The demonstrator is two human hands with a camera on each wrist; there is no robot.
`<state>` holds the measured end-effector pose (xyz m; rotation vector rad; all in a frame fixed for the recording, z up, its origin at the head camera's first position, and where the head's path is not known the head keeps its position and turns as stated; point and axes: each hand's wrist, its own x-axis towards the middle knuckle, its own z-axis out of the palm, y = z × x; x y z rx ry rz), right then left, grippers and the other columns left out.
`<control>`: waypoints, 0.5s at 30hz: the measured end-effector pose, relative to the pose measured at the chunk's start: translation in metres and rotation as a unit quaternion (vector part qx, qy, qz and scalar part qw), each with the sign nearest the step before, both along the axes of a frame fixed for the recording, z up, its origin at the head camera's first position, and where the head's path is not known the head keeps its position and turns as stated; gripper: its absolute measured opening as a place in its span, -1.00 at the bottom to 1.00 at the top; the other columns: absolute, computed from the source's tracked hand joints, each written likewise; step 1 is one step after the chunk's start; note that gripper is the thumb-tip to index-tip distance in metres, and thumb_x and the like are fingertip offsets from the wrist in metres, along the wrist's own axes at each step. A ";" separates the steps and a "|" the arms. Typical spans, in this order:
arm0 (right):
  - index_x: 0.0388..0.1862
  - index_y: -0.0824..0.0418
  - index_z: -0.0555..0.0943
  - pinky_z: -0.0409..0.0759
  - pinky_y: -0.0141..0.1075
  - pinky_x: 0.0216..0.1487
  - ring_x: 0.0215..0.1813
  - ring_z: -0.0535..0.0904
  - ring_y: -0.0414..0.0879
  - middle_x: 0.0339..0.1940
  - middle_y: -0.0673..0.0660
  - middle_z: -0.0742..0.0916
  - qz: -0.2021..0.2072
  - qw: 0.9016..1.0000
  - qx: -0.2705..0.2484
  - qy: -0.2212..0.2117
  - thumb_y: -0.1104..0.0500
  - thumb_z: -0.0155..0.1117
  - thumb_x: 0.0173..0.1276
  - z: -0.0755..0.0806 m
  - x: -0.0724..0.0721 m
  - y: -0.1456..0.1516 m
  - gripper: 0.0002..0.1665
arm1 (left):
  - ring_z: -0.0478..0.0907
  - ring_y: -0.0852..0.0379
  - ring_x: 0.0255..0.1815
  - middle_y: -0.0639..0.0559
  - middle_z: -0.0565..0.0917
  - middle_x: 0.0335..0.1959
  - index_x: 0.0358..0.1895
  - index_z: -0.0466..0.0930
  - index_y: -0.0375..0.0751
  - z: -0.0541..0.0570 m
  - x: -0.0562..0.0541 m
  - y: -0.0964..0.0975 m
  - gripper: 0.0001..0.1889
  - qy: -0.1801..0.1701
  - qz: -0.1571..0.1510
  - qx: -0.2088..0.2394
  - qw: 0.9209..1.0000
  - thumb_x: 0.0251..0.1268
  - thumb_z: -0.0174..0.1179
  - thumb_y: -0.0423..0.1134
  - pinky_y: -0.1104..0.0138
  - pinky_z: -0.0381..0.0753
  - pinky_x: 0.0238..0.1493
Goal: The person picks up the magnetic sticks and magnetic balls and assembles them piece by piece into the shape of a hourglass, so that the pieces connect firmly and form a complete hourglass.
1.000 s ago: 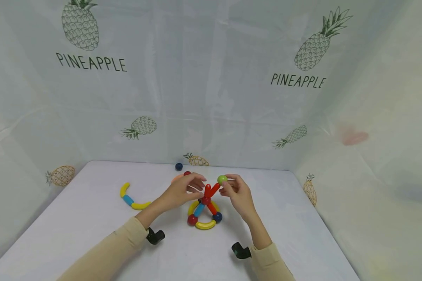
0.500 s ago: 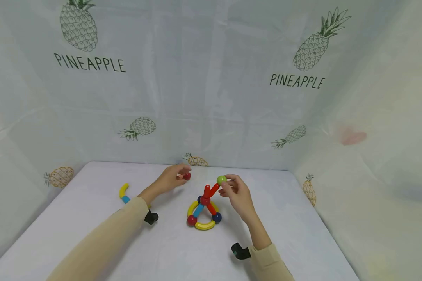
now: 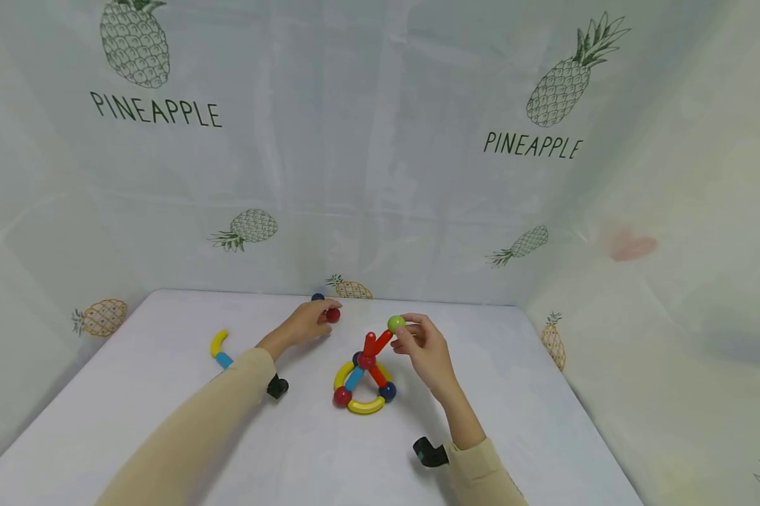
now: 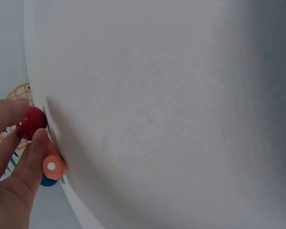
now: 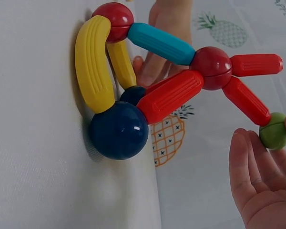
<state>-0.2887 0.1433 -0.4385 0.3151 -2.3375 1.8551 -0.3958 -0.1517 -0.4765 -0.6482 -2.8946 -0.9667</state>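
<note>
My left hand point(image 3: 301, 323) reaches to the table's back and grips a loose red ball point(image 4: 32, 122) between thumb and fingers. Beside that ball, in the left wrist view, lie an orange rod point(image 4: 53, 165) and a dark blue ball point(image 4: 48, 181). My right hand point(image 3: 428, 355) pinches a green ball point(image 5: 274, 131) at the tip of a slanting red rod point(image 5: 248, 101). That rod belongs to a magnetic stick-and-ball structure: a ring of curved yellow rods point(image 3: 365, 407) and balls, with blue point(image 5: 162, 44) and red rods rising to a red top ball point(image 5: 210, 67). Another red rod point(image 5: 257, 65) points up from it.
A curved chain of yellow point(image 3: 219, 342) and light blue rods point(image 3: 224, 360) lies on the left of the white table point(image 3: 329, 464), partly behind the left sleeve. A pineapple-print curtain point(image 3: 354, 176) hangs along the back and sides. Both wrists carry black camera mounts point(image 3: 429, 452).
My left hand has left the structure's top and moved back and left to the loose red ball, which it now grips. The right hand keeps its hold on the green ball.
</note>
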 end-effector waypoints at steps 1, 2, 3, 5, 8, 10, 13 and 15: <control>0.34 0.21 0.57 0.81 -0.18 0.00 -0.02 0.80 0.24 0.01 0.24 0.81 0.000 1.000 0.000 0.000 0.19 0.28 0.62 0.003 0.002 -0.001 -0.62 | 0.57 -0.17 0.27 -0.24 0.59 0.37 0.50 0.46 -0.22 -0.001 0.000 -0.001 -0.36 0.005 -0.001 -0.005 1.000 0.36 0.39 -0.44 -0.03 0.62 0.34; 0.33 0.23 0.57 0.81 -0.17 0.01 -0.03 0.80 0.25 0.01 0.25 0.81 0.000 1.000 0.002 0.002 0.20 0.27 0.62 0.007 0.005 -0.002 -0.63 | 0.57 -0.17 0.24 -0.26 0.59 0.33 0.49 0.47 -0.24 -0.002 0.000 -0.002 -0.36 0.014 -0.004 -0.013 1.000 0.35 0.39 -0.44 -0.03 0.63 0.32; 0.33 0.24 0.57 0.81 -0.16 0.01 -0.03 0.80 0.24 0.00 0.25 0.81 0.001 1.000 0.003 0.003 0.21 0.27 0.62 0.011 0.008 -0.003 -0.63 | 0.58 -0.16 0.21 -0.26 0.60 0.30 0.47 0.49 -0.25 -0.003 0.000 -0.002 -0.38 0.019 -0.004 -0.020 1.000 0.35 0.40 -0.44 -0.04 0.63 0.30; 0.32 0.27 0.56 0.81 -0.17 0.01 -0.04 0.80 0.22 0.00 0.26 0.81 0.002 1.000 0.006 0.011 0.23 0.26 0.62 0.018 0.015 -0.004 -0.64 | 0.58 -0.16 0.18 -0.27 0.61 0.25 0.42 0.54 -0.27 -0.004 0.001 -0.004 -0.43 0.029 -0.006 -0.033 0.999 0.35 0.41 -0.43 -0.05 0.64 0.29; 0.32 0.28 0.56 0.81 -0.19 0.00 -0.06 0.81 0.19 0.00 0.26 0.81 0.001 1.000 0.007 0.018 0.22 0.27 0.62 0.023 0.020 -0.006 -0.63 | 0.56 -0.16 0.19 -0.24 0.63 0.22 0.32 0.64 -0.24 -0.006 0.002 -0.009 -0.55 0.032 -0.007 -0.055 0.998 0.38 0.40 -0.40 -0.06 0.60 0.33; 0.33 0.26 0.56 0.81 -0.19 0.00 -0.06 0.81 0.18 0.00 0.26 0.81 -0.006 1.000 0.009 0.016 0.21 0.27 0.62 0.016 0.015 -0.006 -0.63 | 0.55 -0.17 0.23 -0.22 0.65 0.23 0.26 0.69 -0.21 -0.006 0.004 -0.012 -0.61 0.029 -0.010 -0.063 0.998 0.40 0.40 -0.39 -0.08 0.57 0.37; 0.34 0.21 0.57 0.81 -0.17 0.01 -0.05 0.81 0.17 0.01 0.23 0.81 -0.007 1.000 0.008 0.009 0.18 0.27 0.63 0.005 0.005 -0.003 -0.62 | 0.54 -0.18 0.27 -0.18 0.67 0.24 0.22 0.71 -0.17 -0.004 0.008 -0.016 -0.65 0.025 -0.020 -0.073 0.997 0.41 0.40 -0.37 -0.11 0.53 0.40; 0.34 0.17 0.57 0.81 -0.18 0.01 -0.06 0.81 0.13 0.01 0.19 0.81 -0.007 1.000 0.011 0.009 0.15 0.28 0.63 -0.002 -0.001 -0.001 -0.62 | 0.55 -0.15 0.26 -0.15 0.68 0.23 0.22 0.71 -0.15 -0.003 0.010 -0.018 -0.65 0.023 -0.027 -0.077 0.996 0.41 0.41 -0.35 -0.10 0.54 0.39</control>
